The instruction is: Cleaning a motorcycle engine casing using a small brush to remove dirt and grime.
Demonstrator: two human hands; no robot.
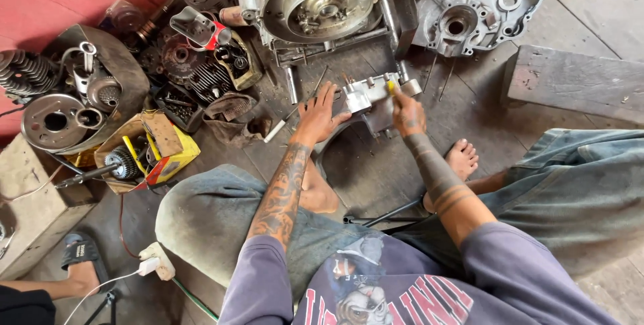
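Note:
A small grey metal engine part [376, 100] stands on the wooden floor in front of me. My left hand [320, 116] rests flat against its left side, fingers spread. My right hand [406, 112] is closed around a small tool with a yellow handle [390, 86] and presses it onto the top of the part. What the tool's tip touches is hidden by my fingers. I sit on the floor with my knees apart and a bare foot [461, 158] just right of the part.
A large engine casing [315, 3] and a flat crankcase cover [479, 10] lie beyond the part. Left of them is a pile of gears, springs and drums [80, 90], plus an open yellow box [157, 150]. A wooden plank [577, 80] sits at right. Another person's sandalled foot [80, 254] shows at lower left.

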